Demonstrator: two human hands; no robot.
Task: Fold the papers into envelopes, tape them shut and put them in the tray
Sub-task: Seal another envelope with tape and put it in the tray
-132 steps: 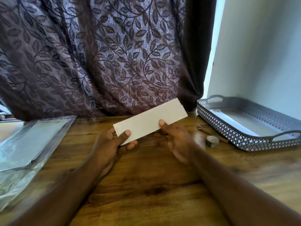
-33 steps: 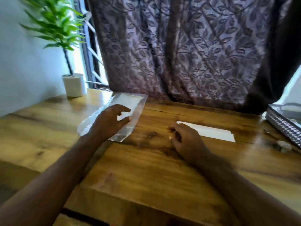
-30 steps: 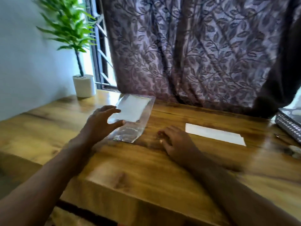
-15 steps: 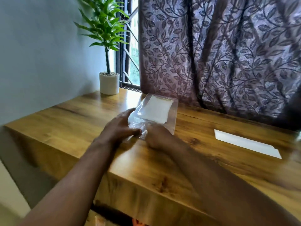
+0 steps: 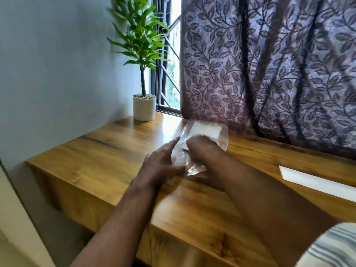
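Our left grip [image 5: 159, 166] grasped the mouth of the plastic bag [image 5: 180, 157] of papers [image 5: 204, 130], which lay on the surface [image 5: 107, 157] near the curtain [image 5: 269, 64]. Our right grip [image 5: 202, 149] was inside the bag; we could not tell whether it clenched anything. A folded paper [image 5: 316, 182] lay well apart on the right.

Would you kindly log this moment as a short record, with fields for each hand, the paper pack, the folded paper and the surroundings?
left hand: grips the near end of the plastic pack
right hand: at the pack's near end, fingers hidden by plastic, grip unclear
pack contents: white paper sheets
folded paper: flat on the wooden table, right of both hands, untouched
background: potted plant, leaf-patterned curtain
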